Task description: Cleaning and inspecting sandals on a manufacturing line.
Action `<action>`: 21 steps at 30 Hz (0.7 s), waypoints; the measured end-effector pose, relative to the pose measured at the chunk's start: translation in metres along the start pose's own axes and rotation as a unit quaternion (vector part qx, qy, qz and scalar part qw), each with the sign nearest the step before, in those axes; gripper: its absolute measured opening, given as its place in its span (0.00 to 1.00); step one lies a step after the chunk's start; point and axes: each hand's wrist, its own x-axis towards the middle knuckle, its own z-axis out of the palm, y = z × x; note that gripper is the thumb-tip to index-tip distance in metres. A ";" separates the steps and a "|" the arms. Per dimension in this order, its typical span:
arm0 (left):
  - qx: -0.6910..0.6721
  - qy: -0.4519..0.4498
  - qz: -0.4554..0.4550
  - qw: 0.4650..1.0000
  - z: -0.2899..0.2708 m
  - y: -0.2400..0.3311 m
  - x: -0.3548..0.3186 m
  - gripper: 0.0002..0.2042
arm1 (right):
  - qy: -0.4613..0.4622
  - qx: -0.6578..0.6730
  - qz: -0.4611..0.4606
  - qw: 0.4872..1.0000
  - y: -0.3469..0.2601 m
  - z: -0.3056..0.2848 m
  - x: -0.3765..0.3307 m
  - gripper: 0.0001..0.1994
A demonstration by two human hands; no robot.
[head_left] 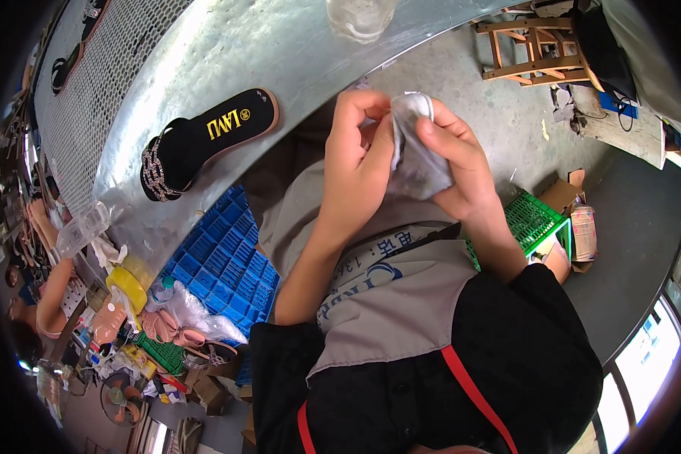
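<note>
Both of my hands hold a greyish-white cloth (420,155) with dark smudges, up in front of my apron. My left hand (359,155) pinches its upper left edge between thumb and fingers. On the other side, my right hand (458,155) grips it with the thumb pressed on top. A black sandal (223,127) with gold printing on the insole and a braided, sparkly strap lies on the metal tabletop (295,60), left of my hands and apart from them.
A clear plastic container (361,17) stands at the table's far edge. Sandals rest on the mesh conveyor belt (121,60). Blue crates (227,257) are below the table, a green crate (533,223) at right. A wooden stool (533,49) stands beyond. Another person's arm (53,295) shows at far left.
</note>
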 end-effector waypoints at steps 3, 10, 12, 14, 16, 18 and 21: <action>-0.072 0.033 -0.045 0.996 0.002 -0.003 -0.005 0.10 | 0.034 -0.119 -0.062 0.990 0.005 -0.010 0.009 0.11; -0.062 0.083 0.005 0.995 0.013 -0.006 -0.003 0.13 | 0.064 -0.393 -0.268 0.878 0.021 -0.004 0.016 0.08; -0.035 0.074 0.029 0.996 0.012 -0.003 -0.002 0.13 | 0.067 -0.303 -0.222 0.924 0.020 -0.005 0.018 0.08; -0.087 0.060 -0.055 0.993 0.006 0.010 -0.001 0.10 | 0.074 -0.309 -0.150 0.936 0.012 -0.014 0.017 0.07; -0.029 0.017 -0.056 0.998 0.001 0.031 0.002 0.09 | 0.081 -0.295 -0.168 0.937 0.004 -0.026 0.019 0.08; 0.104 -0.001 0.036 0.994 -0.005 0.042 0.001 0.09 | 0.102 -0.261 -0.206 0.938 -0.004 -0.034 0.025 0.10; 0.221 0.099 0.150 0.958 -0.013 0.067 0.008 0.13 | 0.086 -0.173 -0.232 0.953 -0.026 -0.036 0.028 0.10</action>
